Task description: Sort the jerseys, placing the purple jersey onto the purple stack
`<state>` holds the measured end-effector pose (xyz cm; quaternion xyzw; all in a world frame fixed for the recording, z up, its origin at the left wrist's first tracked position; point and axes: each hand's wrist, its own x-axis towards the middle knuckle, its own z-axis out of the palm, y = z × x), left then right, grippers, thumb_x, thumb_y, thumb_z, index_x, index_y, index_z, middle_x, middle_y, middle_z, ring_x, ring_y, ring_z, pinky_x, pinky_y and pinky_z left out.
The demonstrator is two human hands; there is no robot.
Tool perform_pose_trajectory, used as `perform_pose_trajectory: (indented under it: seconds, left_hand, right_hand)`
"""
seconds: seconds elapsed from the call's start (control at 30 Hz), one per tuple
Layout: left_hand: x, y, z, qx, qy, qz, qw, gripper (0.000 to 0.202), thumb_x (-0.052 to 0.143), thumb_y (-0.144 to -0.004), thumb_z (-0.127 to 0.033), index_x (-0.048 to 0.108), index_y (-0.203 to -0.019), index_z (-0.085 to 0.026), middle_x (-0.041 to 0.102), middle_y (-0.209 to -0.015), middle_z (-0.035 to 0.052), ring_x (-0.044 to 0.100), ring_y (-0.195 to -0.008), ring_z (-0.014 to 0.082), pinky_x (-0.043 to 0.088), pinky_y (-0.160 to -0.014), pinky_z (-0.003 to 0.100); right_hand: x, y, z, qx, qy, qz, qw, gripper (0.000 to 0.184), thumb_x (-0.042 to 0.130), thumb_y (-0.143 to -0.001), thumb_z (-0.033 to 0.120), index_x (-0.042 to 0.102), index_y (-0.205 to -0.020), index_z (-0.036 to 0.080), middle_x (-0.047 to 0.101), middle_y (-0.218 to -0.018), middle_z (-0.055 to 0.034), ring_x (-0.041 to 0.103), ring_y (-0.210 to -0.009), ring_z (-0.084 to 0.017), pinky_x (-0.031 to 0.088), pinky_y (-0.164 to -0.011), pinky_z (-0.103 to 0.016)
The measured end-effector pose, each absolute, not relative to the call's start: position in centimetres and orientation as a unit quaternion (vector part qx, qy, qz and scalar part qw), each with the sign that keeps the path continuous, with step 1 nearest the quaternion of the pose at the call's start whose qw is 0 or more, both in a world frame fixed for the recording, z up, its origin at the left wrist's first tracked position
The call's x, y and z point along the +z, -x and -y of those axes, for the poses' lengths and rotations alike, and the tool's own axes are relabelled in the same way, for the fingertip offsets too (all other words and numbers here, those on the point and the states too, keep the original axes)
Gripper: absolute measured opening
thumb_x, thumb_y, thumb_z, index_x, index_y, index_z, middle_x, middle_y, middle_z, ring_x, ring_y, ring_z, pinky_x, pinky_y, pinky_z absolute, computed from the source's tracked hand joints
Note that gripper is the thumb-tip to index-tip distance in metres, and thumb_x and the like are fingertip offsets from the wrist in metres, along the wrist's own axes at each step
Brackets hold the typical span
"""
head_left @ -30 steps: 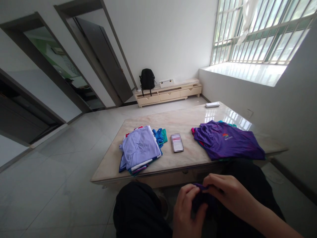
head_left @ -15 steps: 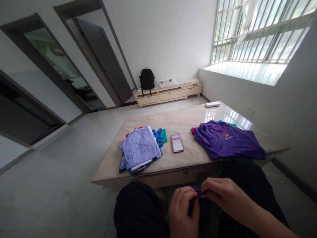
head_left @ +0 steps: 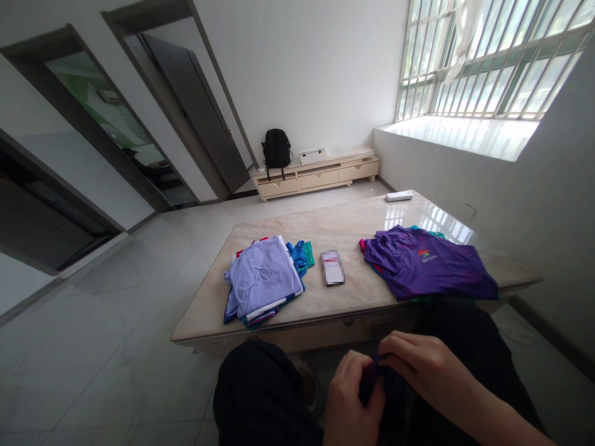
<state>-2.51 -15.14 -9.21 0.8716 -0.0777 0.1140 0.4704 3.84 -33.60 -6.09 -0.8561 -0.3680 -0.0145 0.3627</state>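
Observation:
In my lap, below the near edge of the marble table [head_left: 325, 226], my left hand [head_left: 348, 399] and my right hand [head_left: 421, 365] both pinch a small dark purple garment [head_left: 385, 396]. Most of that cloth is hidden between my hands and my black trousers [head_left: 260, 396]. On the table lie a stack of folded clothes [head_left: 263, 279] topped by a pale lilac piece, and a spread purple shirt [head_left: 427, 263] with a small logo over other coloured pieces. Between the two piles lies a small flat card-like item [head_left: 333, 267].
A white remote [head_left: 398, 196] rests at the table's far right corner. Against the back wall stands a low cream cabinet [head_left: 316, 173] with a black backpack [head_left: 276, 148]. Dark door frames line the left wall, a barred window the right. Pale tiled floor surrounds the table.
My hands have shifted slightly on the purple cloth in my lap; the left hand moved right and lower, closing in on the right hand. The table's contents have not moved.

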Motion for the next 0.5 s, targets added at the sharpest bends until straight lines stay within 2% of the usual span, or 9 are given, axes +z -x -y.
perform_pose_trajectory:
  seconds: [0.13,0.23,0.33,0.5]
  left_hand:
    - [-9.5,2.6,14.6,0.001,-0.858,0.057,0.511,0.003,0.060,-0.091,-0.019,0.062,-0.093,-0.020,0.066,-0.086,0.0016,0.064,-0.083,0.0177,0.046,-0.075,0.026]
    - [-10.2,2.9,14.0,-0.058,-0.846,0.031,0.529,0.014,0.063,-0.093,-0.033,0.063,-0.098,-0.019,0.066,-0.082,-0.0002,0.060,-0.076,0.0163,0.042,-0.071,0.025]
    - [-11.2,3.0,13.3,-0.081,-0.826,0.046,0.556,0.028,0.062,-0.093,-0.045,0.066,-0.104,-0.019,0.068,-0.085,0.0012,0.059,-0.079,0.0175,0.042,-0.073,0.026]
    - [-12.7,3.2,12.1,-0.098,-0.815,0.067,0.567,0.031,0.062,-0.092,-0.047,0.072,-0.090,-0.018,0.066,-0.080,0.0015,0.058,-0.078,0.0179,0.042,-0.075,0.026]
  right_hand:
    - [-6.2,-3.9,33.9,-0.017,0.854,0.364,0.370,0.014,0.050,-0.105,0.024,0.060,-0.096,0.021,0.064,-0.084,0.0000,0.063,-0.073,-0.012,0.040,-0.066,-0.024]
    - [-5.9,-3.9,34.0,-0.017,0.852,0.359,0.381,0.013,0.052,-0.104,0.022,0.061,-0.095,0.021,0.064,-0.083,0.0004,0.063,-0.072,-0.011,0.041,-0.066,-0.023]
    - [-5.4,-4.1,34.2,-0.032,0.846,0.357,0.394,0.010,0.055,-0.102,0.021,0.061,-0.094,0.021,0.065,-0.081,0.0011,0.063,-0.071,-0.011,0.042,-0.065,-0.022]
    - [-4.6,-4.7,34.8,-0.059,0.833,0.356,0.419,0.007,0.059,-0.101,0.021,0.063,-0.096,0.021,0.068,-0.082,0.0010,0.067,-0.073,-0.011,0.046,-0.067,-0.020]
